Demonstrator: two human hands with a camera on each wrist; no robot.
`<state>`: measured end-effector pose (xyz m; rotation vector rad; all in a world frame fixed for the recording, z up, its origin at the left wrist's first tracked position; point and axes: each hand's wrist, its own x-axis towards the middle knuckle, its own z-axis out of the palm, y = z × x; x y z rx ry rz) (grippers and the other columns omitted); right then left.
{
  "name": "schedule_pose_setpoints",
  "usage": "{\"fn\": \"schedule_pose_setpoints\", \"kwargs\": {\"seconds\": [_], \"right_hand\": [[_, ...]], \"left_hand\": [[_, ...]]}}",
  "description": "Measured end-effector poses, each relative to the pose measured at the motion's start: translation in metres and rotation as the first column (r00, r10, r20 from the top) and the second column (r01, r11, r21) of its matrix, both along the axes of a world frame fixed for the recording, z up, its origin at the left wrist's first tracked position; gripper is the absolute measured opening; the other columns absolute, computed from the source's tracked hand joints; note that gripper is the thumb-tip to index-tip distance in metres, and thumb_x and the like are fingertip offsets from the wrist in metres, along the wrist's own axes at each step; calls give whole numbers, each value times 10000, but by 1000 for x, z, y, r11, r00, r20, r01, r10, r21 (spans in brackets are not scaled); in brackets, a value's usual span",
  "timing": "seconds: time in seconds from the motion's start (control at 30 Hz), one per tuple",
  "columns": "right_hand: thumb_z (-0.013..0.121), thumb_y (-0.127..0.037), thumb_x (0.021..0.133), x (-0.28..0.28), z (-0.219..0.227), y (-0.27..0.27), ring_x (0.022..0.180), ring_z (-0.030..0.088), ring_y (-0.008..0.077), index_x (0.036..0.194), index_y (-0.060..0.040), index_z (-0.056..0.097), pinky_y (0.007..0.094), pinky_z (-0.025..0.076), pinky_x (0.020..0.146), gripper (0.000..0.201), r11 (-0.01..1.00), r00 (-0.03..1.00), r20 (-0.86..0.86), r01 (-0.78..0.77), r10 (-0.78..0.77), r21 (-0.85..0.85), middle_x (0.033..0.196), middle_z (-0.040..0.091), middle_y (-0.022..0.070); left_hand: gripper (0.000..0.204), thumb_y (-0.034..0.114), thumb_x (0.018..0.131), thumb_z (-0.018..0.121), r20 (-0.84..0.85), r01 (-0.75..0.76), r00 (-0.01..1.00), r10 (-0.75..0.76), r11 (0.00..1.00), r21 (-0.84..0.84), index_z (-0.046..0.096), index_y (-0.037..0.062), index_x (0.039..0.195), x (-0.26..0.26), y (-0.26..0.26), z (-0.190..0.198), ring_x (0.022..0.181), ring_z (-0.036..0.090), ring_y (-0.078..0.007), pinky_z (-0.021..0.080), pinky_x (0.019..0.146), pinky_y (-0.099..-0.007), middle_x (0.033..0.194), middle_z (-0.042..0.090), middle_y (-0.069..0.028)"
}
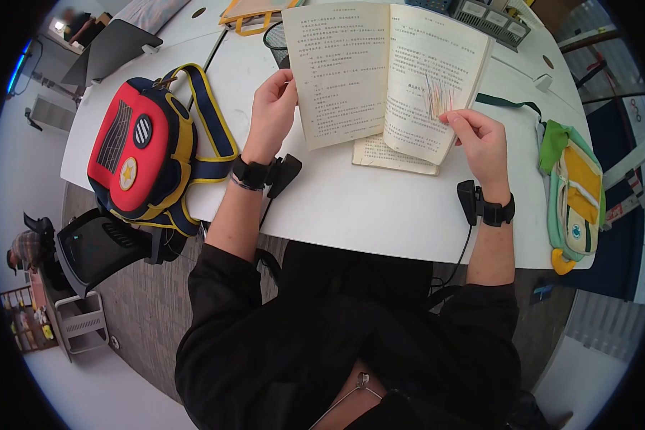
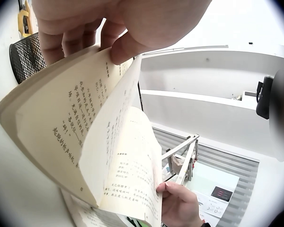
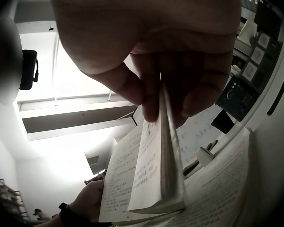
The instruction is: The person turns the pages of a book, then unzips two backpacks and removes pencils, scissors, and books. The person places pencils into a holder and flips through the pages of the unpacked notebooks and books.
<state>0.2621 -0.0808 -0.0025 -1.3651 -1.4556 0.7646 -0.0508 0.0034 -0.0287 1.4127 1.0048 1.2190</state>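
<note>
An open book (image 1: 344,79) with printed pages is held up over the white table. My left hand (image 1: 274,115) grips its left edge, and in the left wrist view the thumb (image 2: 125,49) lies on the page while the fingers go behind. On the other side my right hand (image 1: 480,140) pinches the edge of the right-hand pages between thumb and fingers. The right wrist view shows a thick bundle of pages (image 3: 168,175) in that pinch. Coloured scribbled lines (image 1: 437,99) mark the right page. Below the raised book, more printed pages (image 1: 394,158) lie on the table.
A red and navy backpack (image 1: 140,150) stands at the left table edge. To the right lies a green and yellow bag (image 1: 577,193). Behind the book are a black mesh holder (image 1: 274,46), an orange-edged folder (image 1: 254,11) and a grey rack (image 1: 491,25).
</note>
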Motion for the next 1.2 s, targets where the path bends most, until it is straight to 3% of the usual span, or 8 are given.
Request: {"fn": "schedule_pose_setpoints", "kwargs": {"seconds": [0.37, 0.43, 0.67, 0.77, 0.87, 1.0, 1.1, 1.2], "right_hand": [[609, -122, 910, -1, 1, 0, 704, 558, 52, 925, 44, 697, 196, 438, 643, 188, 1000, 1000, -23, 1, -1, 4, 776, 667, 17], [609, -120, 911, -1, 0, 0, 722, 569, 57, 927, 44, 695, 199, 446, 661, 186, 1000, 1000, -26, -5, 5, 4, 794, 674, 23], [601, -115, 919, 3, 1, 0, 787, 575, 54, 968, 38, 682, 199, 452, 705, 180, 998, 997, -56, -59, 57, -34, 877, 680, 41], [603, -122, 920, -1, 1, 0, 892, 585, 84, 1070, 29, 662, 223, 464, 775, 221, 979, 973, -147, -160, 177, 124, 1009, 673, 72], [662, -162, 877, -12, 9, -5, 1008, 592, 147, 1172, 23, 624, 269, 464, 880, 349, 970, 968, -123, -201, 218, 137, 1128, 650, 120], [729, -215, 810, -26, 15, -12, 1071, 602, 216, 1219, 18, 601, 313, 450, 949, 487, 957, 971, 138, -220, 196, 189, 1160, 645, 161], [746, -213, 768, -37, 15, -16, 1043, 633, 243, 1185, 15, 613, 320, 483, 900, 494, 944, 931, 365, -138, 20, 301, 1145, 650, 192], [686, -185, 806, -30, 7, -12, 950, 660, 233, 1113, 35, 634, 310, 502, 842, 382, 968, 929, 356, 12, -104, 251, 1027, 685, 186]], "left_hand": [[245, 184, 986, 497, 11, -5, 1000, 5, 1000, -4, 594, -22, 1077, 3, -2, 2, 890, 589, -65, 464, 866, -243, 968, 645, -21], [236, 181, 994, 508, 44, -39, 998, 37, 999, 26, 609, -28, 1038, 5, -2, 2, 781, 566, -54, 461, 729, -216, 880, 645, -9], [206, 162, 987, 520, 41, -17, 999, 16, 999, 36, 609, -18, 1033, 4, -4, 2, 775, 552, -43, 448, 709, -207, 869, 634, 3], [144, 116, 973, 523, 32, 128, 991, -130, 990, 52, 597, 0, 1017, 9, -10, 7, 854, 576, -56, 461, 809, -221, 933, 635, -1], [96, 77, 929, 615, -10, 270, 963, -270, 956, 119, 635, -1, 983, 29, -26, 6, 786, 552, -40, 453, 694, -204, 916, 611, 10], [159, 113, 911, 656, -39, 370, 929, -369, 929, 19, 657, -26, 988, 50, -43, 18, 899, 611, -89, 501, 803, -237, 986, 629, -36], [162, 111, 908, 660, -75, 351, 935, -346, 934, 67, 652, -32, 985, 50, -42, 14, 862, 601, -80, 492, 774, -230, 997, 624, -34], [137, 98, 904, 659, -81, 285, 957, -278, 956, 77, 640, -29, 953, 44, -39, 12, 821, 588, -68, 474, 740, -216, 943, 633, -24]]}}
